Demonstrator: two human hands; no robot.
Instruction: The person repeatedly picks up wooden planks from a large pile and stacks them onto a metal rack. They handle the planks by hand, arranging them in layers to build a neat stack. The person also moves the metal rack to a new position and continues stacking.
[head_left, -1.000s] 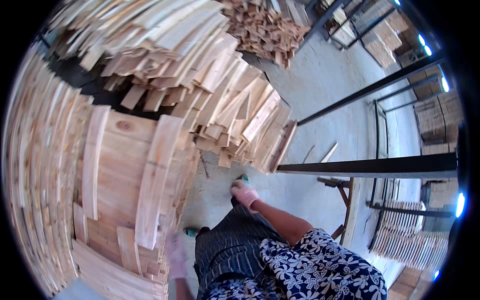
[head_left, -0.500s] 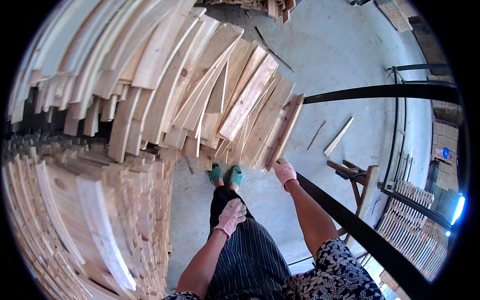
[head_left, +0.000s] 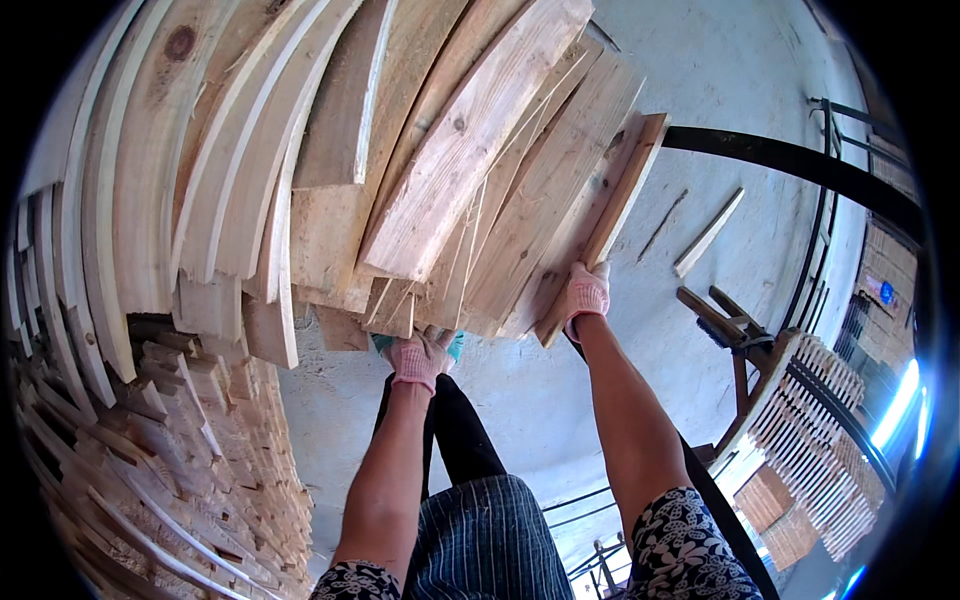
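Note:
My right hand (head_left: 587,290), in a pink knit glove, is closed round the near end of the narrow wooden board (head_left: 625,190) at the right edge of a leaning stack. My left hand (head_left: 415,360), in a matching glove, is at the stack's near lower edge. Its fingers are bent against the end of a short wooden board (head_left: 390,310), and their tips are partly hidden by the wood. Between the hands lie the near ends of several wide boards (head_left: 545,200). A pinkish knotted board (head_left: 480,140) rests slantwise on top of them.
More stacked boards (head_left: 150,160) fill the left side, with a lower pile (head_left: 220,470) beneath. A black metal bar (head_left: 790,160) runs off right from the stack. A wooden stand (head_left: 745,350) and a loose wood strip (head_left: 710,232) are on the right. My slippers show partly behind my left hand.
My left hand has gone from in front of my lap forward to the stack's near edge. My right hand remains at the right-hand board. The view has come closer to the stack.

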